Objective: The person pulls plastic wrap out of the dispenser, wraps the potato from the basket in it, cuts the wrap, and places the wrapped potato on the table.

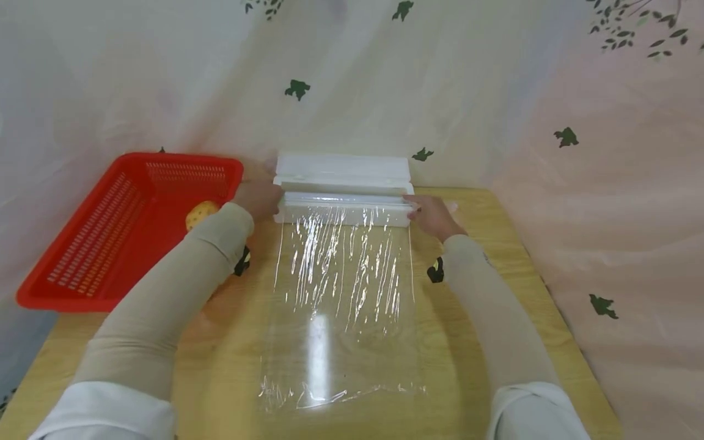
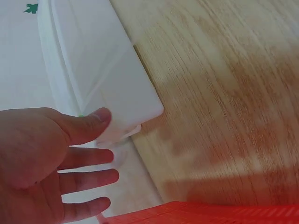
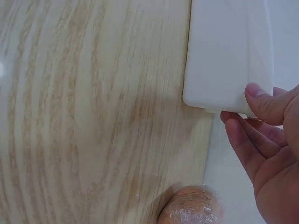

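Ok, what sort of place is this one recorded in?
Probably a staged tabletop set-up for kitchen-style work, not a real kitchen: a wooden table ringed by a leaf-printed curtain, with a white cling film dispenser, its pulled-out cling film sheet, and a red plastic basket.

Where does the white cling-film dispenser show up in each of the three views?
Head: the white dispenser sits top centre, at the table's far edge, between both hands.
Left wrist: its end fills the upper left, under the left hand's thumb.
Right wrist: its end is at upper right, by the right hand's thumb.
Shared landmark: the wooden table.
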A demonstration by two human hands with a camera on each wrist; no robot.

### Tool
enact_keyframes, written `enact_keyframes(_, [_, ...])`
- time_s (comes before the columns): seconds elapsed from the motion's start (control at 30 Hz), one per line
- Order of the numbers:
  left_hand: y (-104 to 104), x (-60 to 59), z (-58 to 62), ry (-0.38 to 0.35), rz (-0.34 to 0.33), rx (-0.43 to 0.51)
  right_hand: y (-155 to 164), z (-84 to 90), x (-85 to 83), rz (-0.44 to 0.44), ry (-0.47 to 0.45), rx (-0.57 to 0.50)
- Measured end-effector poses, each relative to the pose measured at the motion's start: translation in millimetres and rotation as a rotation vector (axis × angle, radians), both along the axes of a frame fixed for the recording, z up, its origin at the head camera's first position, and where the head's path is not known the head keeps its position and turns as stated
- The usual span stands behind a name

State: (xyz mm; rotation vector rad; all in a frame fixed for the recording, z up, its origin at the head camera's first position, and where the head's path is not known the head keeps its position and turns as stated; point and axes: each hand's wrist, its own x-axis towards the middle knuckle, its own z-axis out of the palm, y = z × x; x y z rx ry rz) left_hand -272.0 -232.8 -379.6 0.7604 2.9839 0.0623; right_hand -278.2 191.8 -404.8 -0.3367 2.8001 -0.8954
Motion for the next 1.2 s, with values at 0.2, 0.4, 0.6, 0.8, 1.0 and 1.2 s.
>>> enact_keyframes(0.2, [-25,24.2,22.2,-0.015,0.07,0.041,8,6.6,12.4,0.03,0.021,-0.03])
enact_keyframes(0.4, [-64,36.7,50.1,-0.079,0.182,0.066,50,32.2,60.4,-0.031,0.081,0.043])
enact_keyframes(0.6, [-104,28.6,32.2,-0.227,0.217,0.166,85,41.7,111.8,-0.074,0.213,0.03])
enact_keyframes(0.8, [-109,23.6,12.8,-0.4,0.269,0.225,98,14.9,147.1,-0.094,0.37,0.009])
enact_keyframes(1.0, [-93,12.4,6.0,-0.422,0.247,0.209,103,-1.8,164.8,-0.117,0.419,-0.02])
enact_keyframes(1.2, [-78,4.0,-4.0,-0.417,0.251,0.217,105,-7.5,168.6,-0.16,0.419,-0.026])
